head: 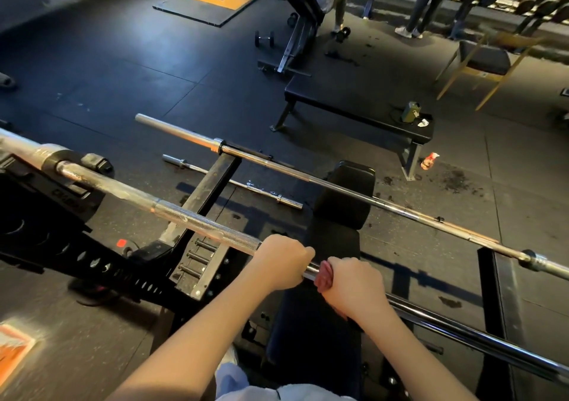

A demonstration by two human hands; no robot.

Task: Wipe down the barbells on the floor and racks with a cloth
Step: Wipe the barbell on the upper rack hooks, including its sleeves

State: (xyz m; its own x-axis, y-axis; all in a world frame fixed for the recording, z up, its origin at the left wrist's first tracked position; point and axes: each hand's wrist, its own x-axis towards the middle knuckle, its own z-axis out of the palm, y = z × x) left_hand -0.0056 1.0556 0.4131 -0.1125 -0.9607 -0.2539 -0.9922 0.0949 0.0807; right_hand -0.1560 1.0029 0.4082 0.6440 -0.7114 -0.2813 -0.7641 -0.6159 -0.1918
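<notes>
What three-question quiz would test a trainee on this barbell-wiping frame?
1. True or false: the left hand grips the near barbell bare, with no cloth under it.
2. Multiple choice: the red cloth is held round the bar by A) the left hand, B) the right hand, C) neither.
3. Fill in: the short barbell lies on the ____.
Key: 1 true; 2 B; 3 floor.
</notes>
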